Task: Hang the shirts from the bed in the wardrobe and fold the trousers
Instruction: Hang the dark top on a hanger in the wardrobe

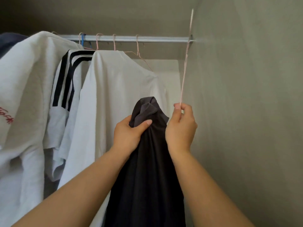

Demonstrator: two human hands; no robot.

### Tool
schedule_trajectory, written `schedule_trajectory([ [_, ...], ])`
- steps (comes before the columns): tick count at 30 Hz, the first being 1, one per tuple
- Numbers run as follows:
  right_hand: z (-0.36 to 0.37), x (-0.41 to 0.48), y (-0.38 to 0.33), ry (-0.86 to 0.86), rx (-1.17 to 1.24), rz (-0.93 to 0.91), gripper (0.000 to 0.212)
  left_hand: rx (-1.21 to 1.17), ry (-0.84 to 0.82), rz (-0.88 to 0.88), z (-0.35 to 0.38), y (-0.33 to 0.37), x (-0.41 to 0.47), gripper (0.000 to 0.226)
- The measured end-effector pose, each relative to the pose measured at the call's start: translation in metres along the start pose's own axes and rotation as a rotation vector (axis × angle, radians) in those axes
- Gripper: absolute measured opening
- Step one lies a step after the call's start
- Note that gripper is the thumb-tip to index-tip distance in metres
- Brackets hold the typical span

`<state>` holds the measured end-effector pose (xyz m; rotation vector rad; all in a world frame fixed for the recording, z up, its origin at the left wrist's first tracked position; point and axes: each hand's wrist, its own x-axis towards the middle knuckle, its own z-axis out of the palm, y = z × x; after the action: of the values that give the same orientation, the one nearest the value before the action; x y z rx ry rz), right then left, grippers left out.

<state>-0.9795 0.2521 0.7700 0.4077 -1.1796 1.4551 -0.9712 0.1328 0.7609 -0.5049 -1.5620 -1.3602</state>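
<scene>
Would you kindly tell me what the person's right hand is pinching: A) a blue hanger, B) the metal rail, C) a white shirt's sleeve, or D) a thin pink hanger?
D: the right hand pinches the thin pink hanger at its lower end, while the left hand grips the dark shirt.

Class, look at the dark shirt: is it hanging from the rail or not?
Not hanging: the left hand grips the dark shirt bunched below the rail, while the right hand pinches a pink hanger beside it.
</scene>
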Motion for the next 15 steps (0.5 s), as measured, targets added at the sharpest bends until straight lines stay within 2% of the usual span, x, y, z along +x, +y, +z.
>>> schedule_trajectory([
  [5, -0.046, -0.075, 0.012, -0.062, 0.194, 0.087, 0.024, -0.109, -0.013, -0.057, -0.008, 0.011, -0.048, 0.004],
  [10, -0.085, -0.135, 0.032, -0.140, 0.252, 0.192, 0.031, -0.433, -0.078, -0.366, -0.010, 0.013, -0.100, 0.018],
  [15, -0.111, -0.185, 0.043, -0.261, 0.356, 0.390, 0.032, -0.446, -0.031, -0.532, -0.011, 0.005, -0.152, 0.022],
])
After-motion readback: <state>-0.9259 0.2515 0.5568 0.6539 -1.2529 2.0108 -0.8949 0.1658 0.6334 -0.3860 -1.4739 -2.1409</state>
